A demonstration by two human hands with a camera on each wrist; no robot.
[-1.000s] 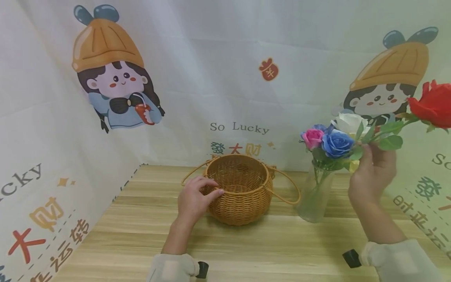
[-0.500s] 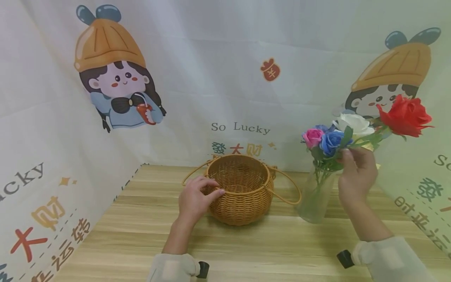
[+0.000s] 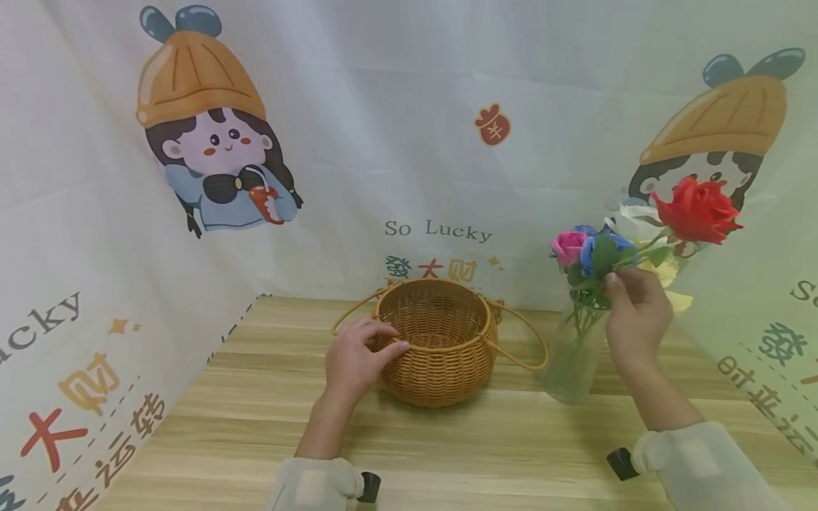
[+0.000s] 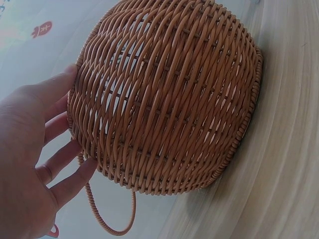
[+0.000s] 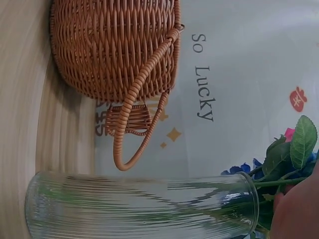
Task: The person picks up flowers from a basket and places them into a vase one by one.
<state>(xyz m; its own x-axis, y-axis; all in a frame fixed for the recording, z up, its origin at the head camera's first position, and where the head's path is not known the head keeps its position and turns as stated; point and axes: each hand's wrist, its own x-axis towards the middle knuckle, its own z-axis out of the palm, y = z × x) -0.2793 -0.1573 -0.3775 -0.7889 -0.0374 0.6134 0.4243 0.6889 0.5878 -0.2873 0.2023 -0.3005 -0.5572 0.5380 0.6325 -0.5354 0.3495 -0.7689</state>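
A round wicker basket (image 3: 441, 376) stands upright on the wooden table, its inside bare. My left hand (image 3: 351, 358) grips its near left rim, thumb on the outside; the left wrist view shows the fingertips (image 4: 82, 172) against the weave. To the right, a ribbed clear glass vase (image 3: 565, 372) holds a pink rose (image 3: 569, 247), blue roses (image 3: 597, 257), a white rose (image 3: 629, 221) and yellow flowers (image 3: 664, 268). My right hand (image 3: 639, 319) pinches the stem of a red rose (image 3: 698, 211) beside the vase's mouth. The stem's lower end is hidden.
Two thin looped handles hang out from the basket, the right one (image 3: 533, 344) reaching close to the vase. Behind it sits a small woven wicker piece (image 5: 128, 119). A printed white cloth (image 3: 383, 142) encloses the wooden table (image 3: 447, 454) at the back and sides.
My right hand has moved left and slightly down toward the vase, bringing the red rose in from the right edge over the bouquet. My left hand and the basket have stayed put.
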